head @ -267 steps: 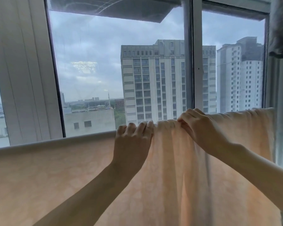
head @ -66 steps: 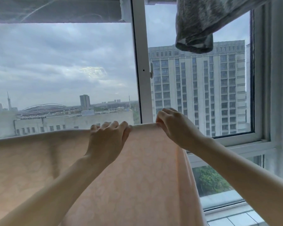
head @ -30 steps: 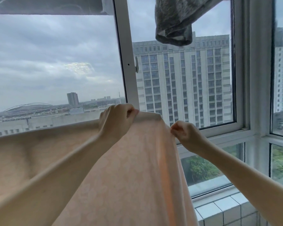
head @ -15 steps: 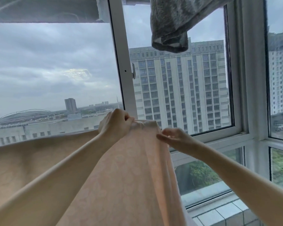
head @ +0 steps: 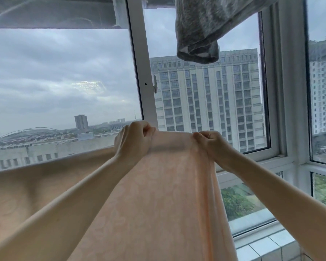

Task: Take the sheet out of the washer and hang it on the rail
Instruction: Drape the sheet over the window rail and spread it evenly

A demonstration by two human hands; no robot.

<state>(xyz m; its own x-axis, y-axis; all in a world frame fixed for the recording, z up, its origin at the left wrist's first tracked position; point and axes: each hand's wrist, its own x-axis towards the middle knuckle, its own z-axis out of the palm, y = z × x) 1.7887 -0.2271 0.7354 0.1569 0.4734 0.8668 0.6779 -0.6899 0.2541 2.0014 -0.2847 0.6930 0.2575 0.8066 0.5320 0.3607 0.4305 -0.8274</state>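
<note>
The sheet [head: 158, 194] I'm looking at is pale peach with a faint tone-on-tone floral pattern. Above it hangs a mottled grey towel [head: 199, 31]. The window frame [head: 145, 72] is white; the ledge tiles [head: 262, 247] are pale white-green.

Peach patterned sheet [head: 158, 194] hangs draped, top edge bunched.

home balcony | high-rise windows [head: 205, 102] | hanging laundry [head: 198, 31]
</note>
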